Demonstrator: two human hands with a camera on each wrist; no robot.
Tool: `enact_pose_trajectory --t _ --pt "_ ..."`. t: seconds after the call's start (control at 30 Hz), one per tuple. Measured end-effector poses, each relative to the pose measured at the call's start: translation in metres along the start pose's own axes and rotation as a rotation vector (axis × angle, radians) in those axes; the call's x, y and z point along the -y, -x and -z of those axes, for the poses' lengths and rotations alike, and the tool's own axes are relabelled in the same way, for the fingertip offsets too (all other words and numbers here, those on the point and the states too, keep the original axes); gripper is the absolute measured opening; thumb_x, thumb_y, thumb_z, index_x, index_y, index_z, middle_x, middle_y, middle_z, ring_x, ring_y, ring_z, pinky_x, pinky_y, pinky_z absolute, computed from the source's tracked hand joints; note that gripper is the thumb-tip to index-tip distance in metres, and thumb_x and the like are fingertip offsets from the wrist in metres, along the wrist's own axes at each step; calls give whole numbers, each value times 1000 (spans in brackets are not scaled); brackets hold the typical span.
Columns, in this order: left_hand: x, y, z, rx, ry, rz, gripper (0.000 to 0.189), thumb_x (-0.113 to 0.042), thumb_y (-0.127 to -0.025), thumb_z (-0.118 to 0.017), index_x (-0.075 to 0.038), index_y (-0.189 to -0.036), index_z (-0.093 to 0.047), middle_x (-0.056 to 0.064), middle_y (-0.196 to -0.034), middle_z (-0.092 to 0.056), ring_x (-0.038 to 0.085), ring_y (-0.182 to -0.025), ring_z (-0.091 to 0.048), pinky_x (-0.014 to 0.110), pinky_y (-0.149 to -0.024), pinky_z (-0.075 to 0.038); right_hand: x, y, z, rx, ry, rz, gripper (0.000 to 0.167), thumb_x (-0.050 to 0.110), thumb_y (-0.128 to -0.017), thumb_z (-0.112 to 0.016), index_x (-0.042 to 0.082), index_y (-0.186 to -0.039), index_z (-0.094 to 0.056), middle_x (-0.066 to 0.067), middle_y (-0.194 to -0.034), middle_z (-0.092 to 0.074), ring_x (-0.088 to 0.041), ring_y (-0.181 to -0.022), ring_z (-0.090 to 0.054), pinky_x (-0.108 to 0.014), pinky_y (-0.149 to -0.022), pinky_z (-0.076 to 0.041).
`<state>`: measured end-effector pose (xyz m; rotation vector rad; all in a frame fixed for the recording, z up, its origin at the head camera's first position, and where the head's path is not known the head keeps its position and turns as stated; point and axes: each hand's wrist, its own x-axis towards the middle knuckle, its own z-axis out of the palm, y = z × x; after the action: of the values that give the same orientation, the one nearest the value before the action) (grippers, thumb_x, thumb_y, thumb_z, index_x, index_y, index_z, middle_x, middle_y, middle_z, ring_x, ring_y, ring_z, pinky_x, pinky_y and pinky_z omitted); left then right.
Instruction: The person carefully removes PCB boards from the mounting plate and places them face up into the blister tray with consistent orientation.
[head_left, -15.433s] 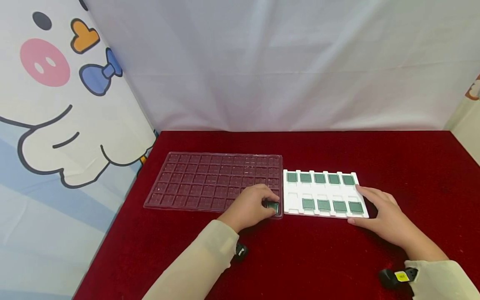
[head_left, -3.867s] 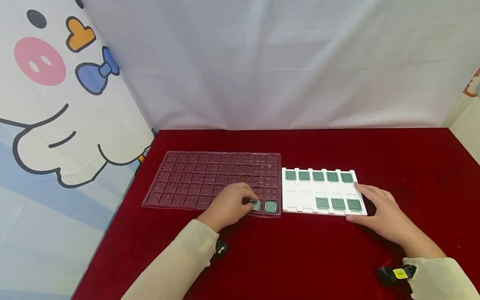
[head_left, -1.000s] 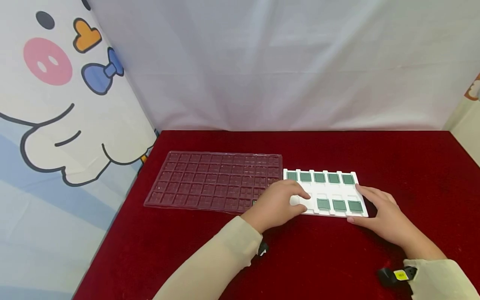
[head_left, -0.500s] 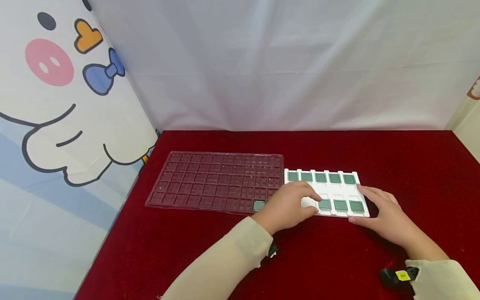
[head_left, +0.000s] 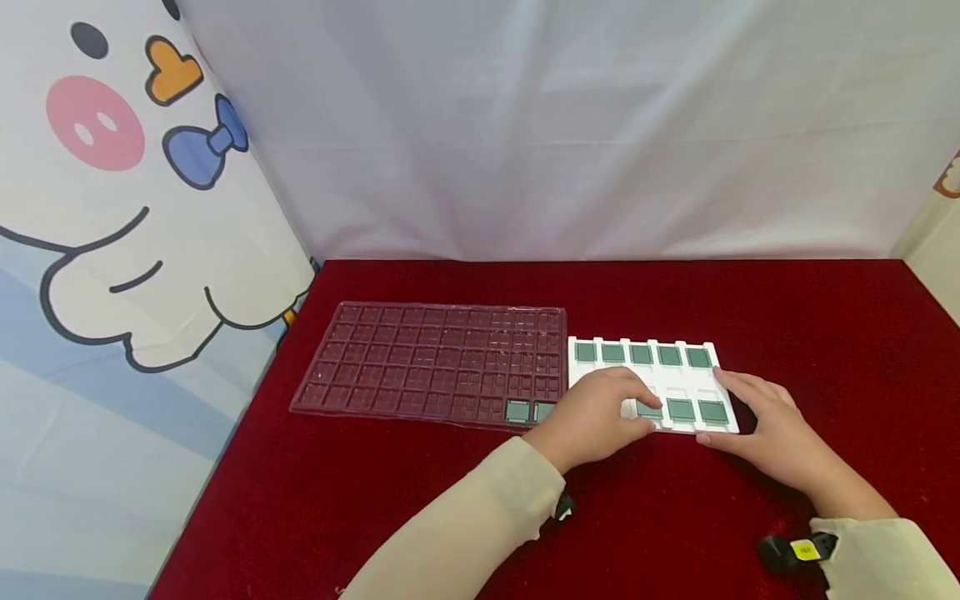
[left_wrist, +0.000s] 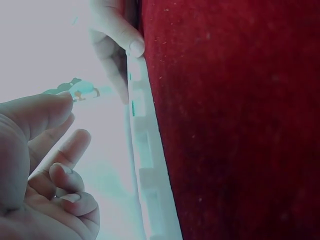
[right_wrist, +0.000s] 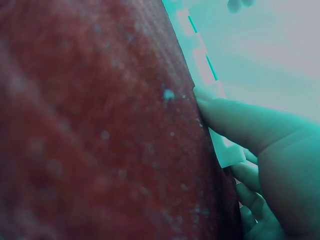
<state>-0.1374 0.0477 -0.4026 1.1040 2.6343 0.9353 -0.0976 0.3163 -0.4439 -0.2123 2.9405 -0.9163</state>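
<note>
A white tray [head_left: 615, 385] holds small square green circuit boards with comb-like edges, a back row and a shorter front row. My left hand [head_left: 600, 414] reaches over its front left part. The thumb and forefinger lie apart at the edges of a green circuit board [head_left: 647, 411], which sits in its front-row pocket. At the tray's right end my right hand [head_left: 772, 433] grips it, thumb at the front corner and forefinger at the right edge. In the right wrist view the thumb [right_wrist: 225, 115] presses the white tray's side.
A clear plastic tray [head_left: 420, 358] with many square pockets lies left of the white tray, showing the red cloth beneath. In its front row at the right sit two green circuit boards, one [head_left: 517, 411] in full view, one partly behind my left hand. A white curtain [head_left: 555, 133] hangs behind.
Over the last second my left hand has moved right along the white tray. Since the oldest frame, another front-row board has gone into the clear tray. The right hand stays put.
</note>
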Motion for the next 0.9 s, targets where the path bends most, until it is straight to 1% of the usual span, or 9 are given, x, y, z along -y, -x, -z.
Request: enact_pose_trajectory --t 0.2,0.33,0.43,0.6,0.9 --pt "-2 -7 -6 9 -12 12 22 -23 -95 -76 -22 -117 -79 -16 -115 -68 -1 -114 -58 9 -101 -35 -1 0 0 -2 2 4 102 38 -78 -90 -3 -156 -37 -33 -151 -37 -56 -133 -27 -73 -101 -30" --pt "-4 -12 -9 9 -26 15 23 -24 -94 -77 -24 -117 -79 -16 -116 -68 -2 -114 -58 8 -101 -35 -2 0 0 -17 0 23 100 37 -78 -91 -4 -154 -39 -33 -150 -39 -56 -132 -28 -72 -101 -30" --pt "-5 -15 -12 14 -19 24 23 -24 -94 -77 -25 -117 -79 -18 -116 -67 -4 -113 -57 7 -99 -35 -3 1 -1 -24 -3 32 100 36 -78 -91 -5 -154 -40 -34 -149 -40 -56 -132 -29 -72 -101 -30" --pt "-5 -18 -16 21 7 37 23 -24 -94 -77 -25 -117 -79 -19 -115 -66 -5 -112 -56 7 -98 -35 -3 1 -1 -19 -8 24 100 37 -79 -90 -4 -154 -39 -33 -150 -39 -56 -132 -28 -72 -101 -30" --pt "-10 -26 -22 24 -13 49 23 -27 -95 -77 -27 -118 -79 -20 -118 -67 -4 -115 -56 8 -100 -34 -3 1 -1 -12 -5 21 100 38 -80 -90 -4 -155 -39 -33 -150 -39 -55 -132 -29 -72 -101 -30"
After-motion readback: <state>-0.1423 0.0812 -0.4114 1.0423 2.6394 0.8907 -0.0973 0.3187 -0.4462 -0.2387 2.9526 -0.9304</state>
